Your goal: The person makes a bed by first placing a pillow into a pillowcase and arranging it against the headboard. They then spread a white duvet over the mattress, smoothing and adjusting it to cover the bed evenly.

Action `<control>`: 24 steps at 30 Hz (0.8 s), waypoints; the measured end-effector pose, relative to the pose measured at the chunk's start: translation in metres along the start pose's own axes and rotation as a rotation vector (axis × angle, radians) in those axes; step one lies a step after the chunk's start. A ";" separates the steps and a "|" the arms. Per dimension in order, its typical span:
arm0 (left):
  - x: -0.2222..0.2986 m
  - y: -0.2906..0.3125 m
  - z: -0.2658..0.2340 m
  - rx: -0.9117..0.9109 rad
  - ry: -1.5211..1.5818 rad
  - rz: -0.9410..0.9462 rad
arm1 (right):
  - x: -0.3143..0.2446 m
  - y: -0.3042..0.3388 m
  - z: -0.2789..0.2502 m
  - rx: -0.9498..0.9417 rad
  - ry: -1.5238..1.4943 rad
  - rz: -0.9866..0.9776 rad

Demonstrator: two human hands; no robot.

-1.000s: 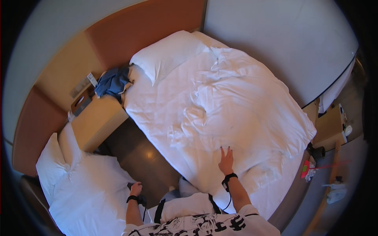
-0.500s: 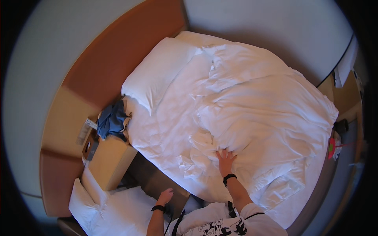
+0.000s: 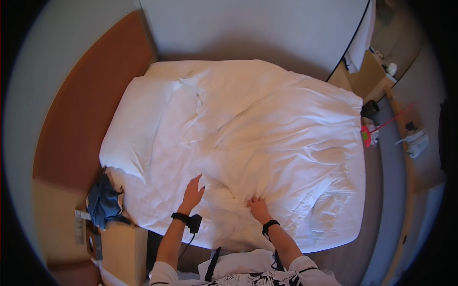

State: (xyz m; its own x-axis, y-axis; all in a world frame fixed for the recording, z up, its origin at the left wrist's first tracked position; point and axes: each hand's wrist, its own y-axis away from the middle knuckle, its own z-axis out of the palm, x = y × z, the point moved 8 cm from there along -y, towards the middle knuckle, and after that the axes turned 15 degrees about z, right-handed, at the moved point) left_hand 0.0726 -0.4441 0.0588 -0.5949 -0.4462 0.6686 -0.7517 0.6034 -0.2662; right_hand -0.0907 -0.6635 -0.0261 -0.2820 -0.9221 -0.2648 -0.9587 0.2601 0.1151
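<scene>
Bed (image 3: pixel 149 202) in plain white sheeting, broad and thick, takes up most of the view at my remote station. Over it lies a rumpled white fabric duvet (image 3: pixel 286 128), spread from the far edge to the near edge across the middle and right of the bed. A reddish-brown panel headboard (image 3: pixel 90 114) stands along the left edge, and I see a plump white cloth pillow (image 3: pixel 136 121) lying beside it. Just off the bed's near left corner is a box-shaped, pale wooden nightstand (image 3: pixel 125 255), with a crumpled blue cloth (image 3: pixel 103 202) on its far end. Toward the near edge, my left hand (image 3: pixel 192 195) is at the duvet's left border, thumb and fingers apart; I cannot tell whether it touches. My right hand (image 3: pixel 258 209) rests on the duvet, fingers bent; I cannot tell whether they pinch any fabric.
</scene>
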 end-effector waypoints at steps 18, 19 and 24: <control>0.037 -0.268 0.051 -0.115 -0.358 0.242 | -0.001 0.007 -0.007 -0.121 -0.084 0.250; 0.027 -0.274 0.055 -0.101 -0.384 0.234 | -0.002 0.005 -0.006 -0.132 -0.088 0.238; -0.006 -0.286 0.063 -0.010 -0.126 0.144 | 0.006 -0.003 0.002 -0.257 -0.099 0.219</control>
State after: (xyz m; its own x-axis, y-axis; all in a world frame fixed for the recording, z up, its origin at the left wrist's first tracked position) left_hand 0.2735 -0.6559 0.0871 -0.7274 -0.4334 0.5320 -0.6538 0.6730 -0.3457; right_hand -0.0894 -0.6692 -0.0301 -0.4942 -0.8168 -0.2975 -0.8378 0.3562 0.4138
